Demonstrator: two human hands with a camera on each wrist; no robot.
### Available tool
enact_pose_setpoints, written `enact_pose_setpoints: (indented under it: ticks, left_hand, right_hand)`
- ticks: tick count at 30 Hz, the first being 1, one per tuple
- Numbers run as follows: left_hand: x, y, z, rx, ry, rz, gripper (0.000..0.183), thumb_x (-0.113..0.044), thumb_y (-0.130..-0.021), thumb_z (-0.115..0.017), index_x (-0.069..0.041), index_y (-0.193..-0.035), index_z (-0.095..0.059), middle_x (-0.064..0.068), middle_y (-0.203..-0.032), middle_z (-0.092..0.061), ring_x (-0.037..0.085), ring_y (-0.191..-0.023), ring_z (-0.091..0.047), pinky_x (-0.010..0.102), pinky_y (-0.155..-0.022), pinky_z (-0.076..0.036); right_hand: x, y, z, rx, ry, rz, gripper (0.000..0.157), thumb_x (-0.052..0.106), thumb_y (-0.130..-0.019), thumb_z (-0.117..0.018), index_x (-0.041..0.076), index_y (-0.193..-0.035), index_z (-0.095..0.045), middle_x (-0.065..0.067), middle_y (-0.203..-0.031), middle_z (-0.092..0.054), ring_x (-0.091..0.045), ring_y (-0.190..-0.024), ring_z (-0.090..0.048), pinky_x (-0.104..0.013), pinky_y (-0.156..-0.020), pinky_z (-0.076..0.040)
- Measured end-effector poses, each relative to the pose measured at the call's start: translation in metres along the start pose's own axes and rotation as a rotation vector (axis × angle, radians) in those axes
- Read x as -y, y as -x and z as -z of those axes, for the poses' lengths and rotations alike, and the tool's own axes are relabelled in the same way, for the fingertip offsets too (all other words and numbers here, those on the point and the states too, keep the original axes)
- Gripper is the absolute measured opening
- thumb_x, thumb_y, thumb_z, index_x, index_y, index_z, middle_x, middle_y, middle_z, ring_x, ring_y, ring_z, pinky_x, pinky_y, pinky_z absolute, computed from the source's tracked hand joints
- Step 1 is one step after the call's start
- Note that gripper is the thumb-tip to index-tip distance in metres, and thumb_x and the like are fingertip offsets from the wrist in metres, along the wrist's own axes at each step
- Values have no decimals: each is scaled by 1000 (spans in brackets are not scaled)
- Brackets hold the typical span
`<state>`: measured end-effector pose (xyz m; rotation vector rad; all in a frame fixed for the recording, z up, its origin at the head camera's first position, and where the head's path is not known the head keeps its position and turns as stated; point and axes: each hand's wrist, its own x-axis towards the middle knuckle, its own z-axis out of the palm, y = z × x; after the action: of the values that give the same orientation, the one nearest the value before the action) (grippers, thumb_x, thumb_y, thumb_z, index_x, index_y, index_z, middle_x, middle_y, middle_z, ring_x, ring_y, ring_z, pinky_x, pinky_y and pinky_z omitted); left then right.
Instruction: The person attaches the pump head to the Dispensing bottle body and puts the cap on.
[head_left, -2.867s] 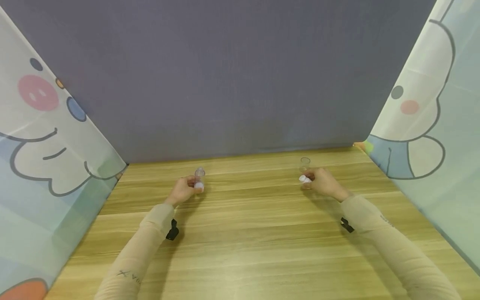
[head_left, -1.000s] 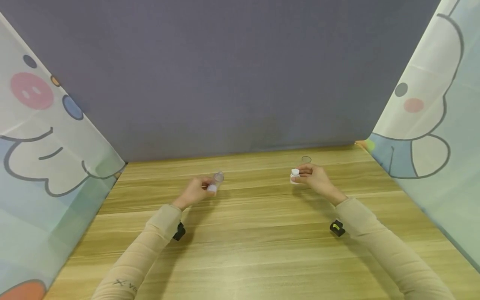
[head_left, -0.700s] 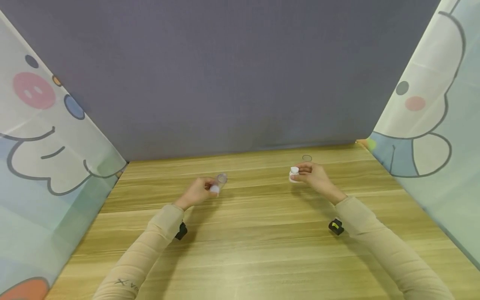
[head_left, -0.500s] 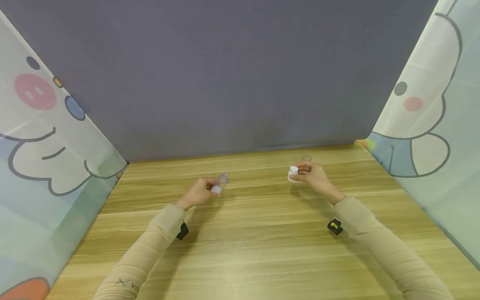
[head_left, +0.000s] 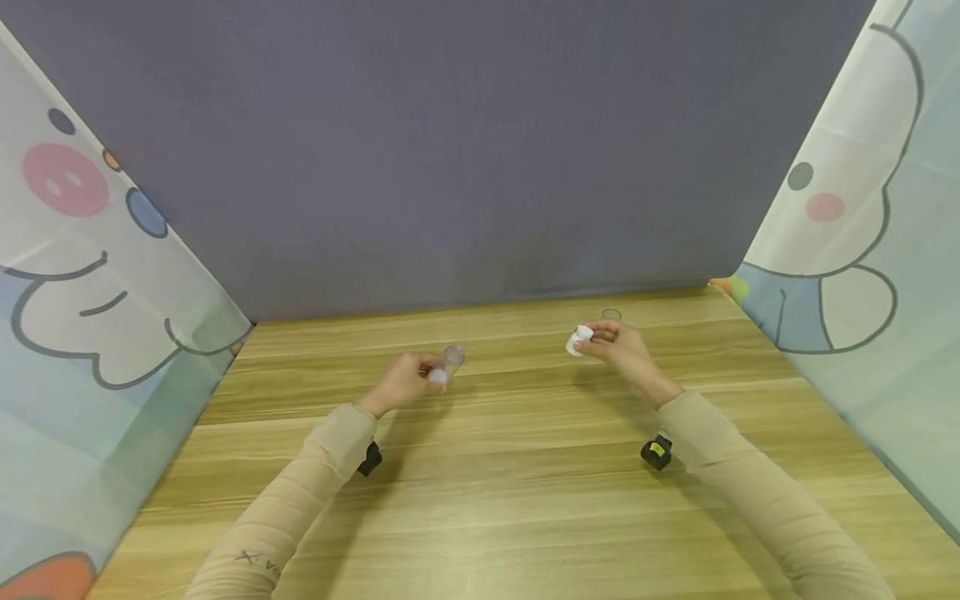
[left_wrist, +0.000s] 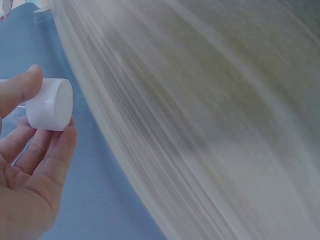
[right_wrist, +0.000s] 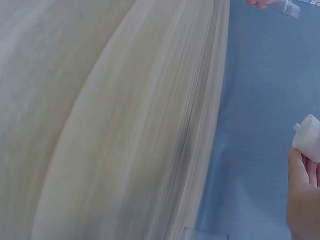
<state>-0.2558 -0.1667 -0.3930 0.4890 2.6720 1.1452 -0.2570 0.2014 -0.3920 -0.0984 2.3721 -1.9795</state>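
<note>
In the head view my left hand (head_left: 405, 382) grips a clear bottle (head_left: 453, 356) above the table, tilted to the right. Its white end piece (left_wrist: 50, 105) shows between thumb and fingers in the left wrist view. A bare clear neck (right_wrist: 291, 9) is at its other end in the right wrist view. My right hand (head_left: 618, 350) pinches a small white cap-like top (head_left: 579, 340) off the table. A short clear stub (right_wrist: 297, 127) sticks out of this top. Behind my right hand stands a clear cup-like piece (head_left: 612, 315), mostly hidden except its rim.
The wood-grain table (head_left: 480, 500) runs back to a dark grey-blue panel (head_left: 465, 167). Cartoon-print sheets flank it on the left (head_left: 67, 275) and right (head_left: 855, 250). Black wrist cameras hang below the left (head_left: 370, 459) and right (head_left: 657, 452) sleeves.
The left hand has carried the bottle to the right. My right hand has lifted the white top away from the clear piece, moved it left and tilted it. Both grips stay.
</note>
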Motion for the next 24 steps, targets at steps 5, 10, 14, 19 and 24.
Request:
enact_pose_setpoints:
  ticks: [5, 10, 14, 19, 24]
  left_hand:
    - [-6, 0, 0, -1, -13, 3, 42, 0, -87, -74, 7, -127, -63, 25, -127, -62, 39, -113, -61, 45, -93, -56]
    - [-8, 1, -1, 9, -7, -8, 42, 1, -88, -74, 7, -127, -63, 23, -126, -64, 36, -111, -62, 42, -91, -57]
    - [-9, 1, -3, 25, 6, -19, 43, 2, -88, -73, 9, -129, -62, 24, -126, -63, 35, -109, -62, 38, -89, -58]
    - [-12, 0, -4, 31, 4, -17, 44, 1, -88, -73, 11, -129, -60, 24, -123, -64, 34, -107, -63, 36, -86, -58]
    - [-14, -2, -6, 17, -19, -22, 43, -1, -87, -75, 9, -127, -63, 21, -119, -67, 29, -102, -64, 34, -83, -58]
  right_hand:
    - [0, 1, -5, 5, -90, 11, 50, 3, -93, -69, -14, -134, -47, 4, -103, -66, -2, -90, -64, -22, -89, -54]
    - [0, 2, -10, 2, -145, 8, 47, 1, -93, -68, -13, -132, -48, 7, -100, -66, -3, -91, -65, -20, -87, -54]
    - [2, 3, -14, -4, -153, 12, 47, 1, -93, -68, -13, -132, -48, 5, -104, -66, -2, -92, -64, -16, -86, -53]
    - [4, 4, -19, 7, -172, 26, 46, 0, -92, -67, -15, -132, -48, 4, -105, -67, -2, -92, -64, -16, -87, -52]
    - [7, 4, -25, 4, -207, 32, 45, -2, -91, -68, -15, -129, -49, 5, -103, -68, -3, -92, -64, -17, -87, -53]
